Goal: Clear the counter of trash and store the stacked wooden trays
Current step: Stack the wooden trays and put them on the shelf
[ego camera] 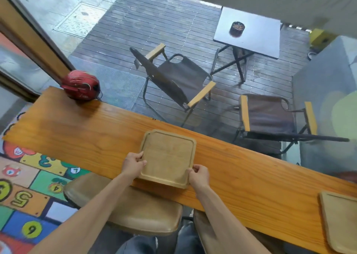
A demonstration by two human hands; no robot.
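Wooden tray (167, 158) lies flat on the long wooden counter (77, 130), near its front edge; left hand (133, 164) grips the tray's left rim, thumb on top; right hand (199, 176) grips the near right corner — both hands closed on the tray, one at each side. Second wooden tray (340, 221) sits well apart at the counter's right end, partly cut off by the frame; red helmet (81, 86) rests at the far left end; padded stool (125, 205) below the counter.
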